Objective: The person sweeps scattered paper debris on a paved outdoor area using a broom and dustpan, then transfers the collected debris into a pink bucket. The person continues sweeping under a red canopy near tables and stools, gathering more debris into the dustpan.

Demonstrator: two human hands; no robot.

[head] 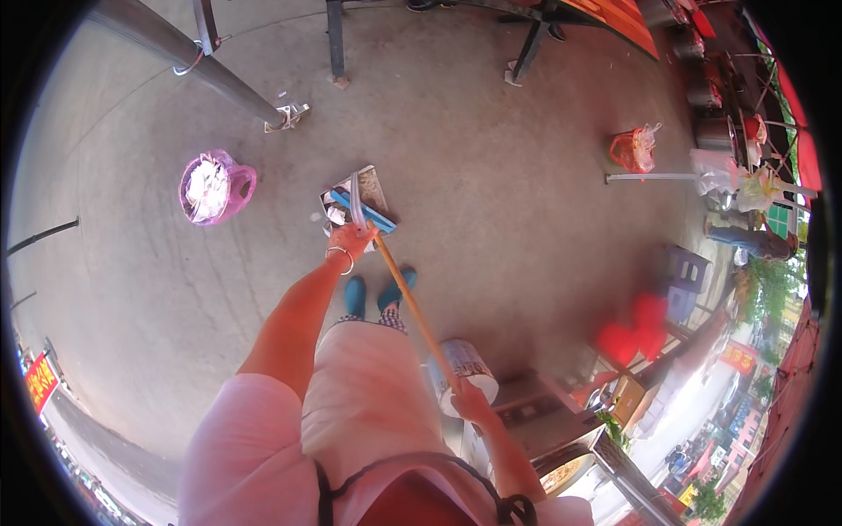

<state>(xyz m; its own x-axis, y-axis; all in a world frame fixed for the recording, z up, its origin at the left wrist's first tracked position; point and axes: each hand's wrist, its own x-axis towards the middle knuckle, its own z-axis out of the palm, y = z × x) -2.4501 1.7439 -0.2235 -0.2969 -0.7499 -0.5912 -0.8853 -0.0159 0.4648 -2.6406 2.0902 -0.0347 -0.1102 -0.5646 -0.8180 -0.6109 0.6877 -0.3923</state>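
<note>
My left hand (352, 240), with a bangle at the wrist, is closed around the upper end of a grey dustpan handle (356, 197). Below it the dustpan (372, 181) rests on the concrete floor, with crumpled white waste (336, 215) in it. A broom's blue head (378, 218) lies across the pan. Its wooden stick (409, 296) slants back past my left fingers to my right hand (471, 400), which grips the near end. Whether my left fingers also touch the stick cannot be made out.
To the left stands a pink mesh basket (247, 187) of white waste, near a metal post (243, 89). A red basket (623, 150) is at the right. Table legs (335, 39) stand ahead; a white bucket (483, 381) is beside me. Red stools (635, 332) are farther right.
</note>
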